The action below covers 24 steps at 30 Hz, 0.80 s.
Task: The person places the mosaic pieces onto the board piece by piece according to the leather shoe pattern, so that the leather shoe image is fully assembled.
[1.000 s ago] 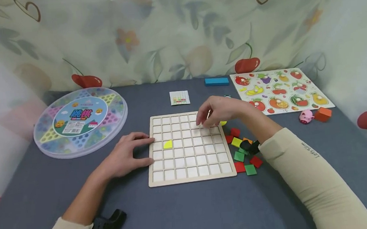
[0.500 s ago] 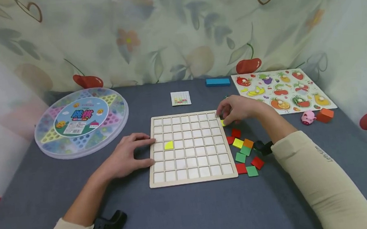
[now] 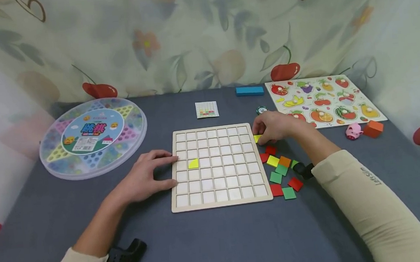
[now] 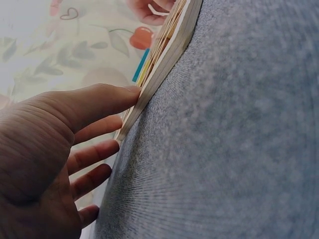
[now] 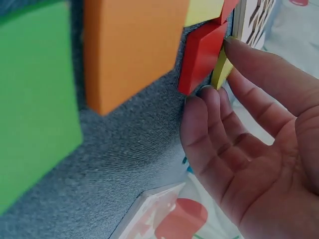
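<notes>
In the head view a wooden grid board (image 3: 219, 183) of pale square cells lies flat on the table. One yellow piece with a rounded corner (image 3: 193, 163) sits in a cell left of centre. My left hand (image 3: 144, 175) rests at the board's left edge, its thumb (image 4: 119, 97) touching the side and the other fingers spread. Beyond the board's upper right edge, my right hand (image 3: 274, 126) pinches a yellow tile (image 5: 222, 69) between thumb and fingers, down at table level. A red tile (image 5: 202, 57) stands close beside those fingertips. Part of the yellow tile is hidden by the hand.
Several red, green, yellow and orange tiles (image 3: 289, 193) lie right of the board. Behind it are a small pattern card (image 3: 206, 110), a blue block (image 3: 249, 91) and a fruit board (image 3: 322, 101). A round game box (image 3: 96, 168) sits left; a pink pig (image 3: 353, 131) and orange block (image 3: 373, 129) lie right.
My right hand has moved right from over the board's upper cells to the yellow tile beside it, where its fingers now close. The left hand has stayed at the board's edge.
</notes>
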Available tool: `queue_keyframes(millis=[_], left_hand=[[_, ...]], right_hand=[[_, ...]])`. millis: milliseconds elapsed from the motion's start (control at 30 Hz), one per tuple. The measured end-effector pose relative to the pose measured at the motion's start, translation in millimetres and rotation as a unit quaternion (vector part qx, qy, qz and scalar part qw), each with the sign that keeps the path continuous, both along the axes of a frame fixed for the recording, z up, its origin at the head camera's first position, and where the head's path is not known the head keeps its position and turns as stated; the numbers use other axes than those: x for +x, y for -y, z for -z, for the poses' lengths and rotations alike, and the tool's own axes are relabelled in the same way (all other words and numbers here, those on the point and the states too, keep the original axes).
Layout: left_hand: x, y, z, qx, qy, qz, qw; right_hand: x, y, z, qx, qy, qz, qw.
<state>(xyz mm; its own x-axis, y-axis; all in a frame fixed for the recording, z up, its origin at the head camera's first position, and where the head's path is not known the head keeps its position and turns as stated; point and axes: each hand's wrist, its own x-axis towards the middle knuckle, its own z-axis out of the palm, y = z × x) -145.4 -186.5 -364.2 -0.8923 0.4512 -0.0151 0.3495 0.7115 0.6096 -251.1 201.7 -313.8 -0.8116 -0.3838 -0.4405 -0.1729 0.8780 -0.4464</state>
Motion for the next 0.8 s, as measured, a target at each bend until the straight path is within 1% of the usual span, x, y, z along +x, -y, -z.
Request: queue_keyframes(millis=[167,467,567,667,800], left_hand=[[-1.7,0,-0.3,-0.002,0.000,0.004,1.0000],[-2.1,1,-0.8,-0.008,0.004,0.009,0.9999],[-2.3,1,-0.4,-0.010,0.005,0.009,0.9999],[-1.7,1,0.1,-0.009,0.007,0.009,0.9999],[-1.2,2,0.0,-0.008,0.008,0.007,0.9999]], right_hand=[[0.6,-1,-1.8,-0.001,-0.011,0.001,1.000],[0.7,-9,-2.9,-0.060,-0.012,0.015,0.998],[2.9,-9,-5.2,-0.087,0.001,0.023,0.996],[5.4,-5,-7.8,-0.123,0.028,0.031,0.992],[7.2,7,-10.5,-0.154,0.044,0.025,0.987]])
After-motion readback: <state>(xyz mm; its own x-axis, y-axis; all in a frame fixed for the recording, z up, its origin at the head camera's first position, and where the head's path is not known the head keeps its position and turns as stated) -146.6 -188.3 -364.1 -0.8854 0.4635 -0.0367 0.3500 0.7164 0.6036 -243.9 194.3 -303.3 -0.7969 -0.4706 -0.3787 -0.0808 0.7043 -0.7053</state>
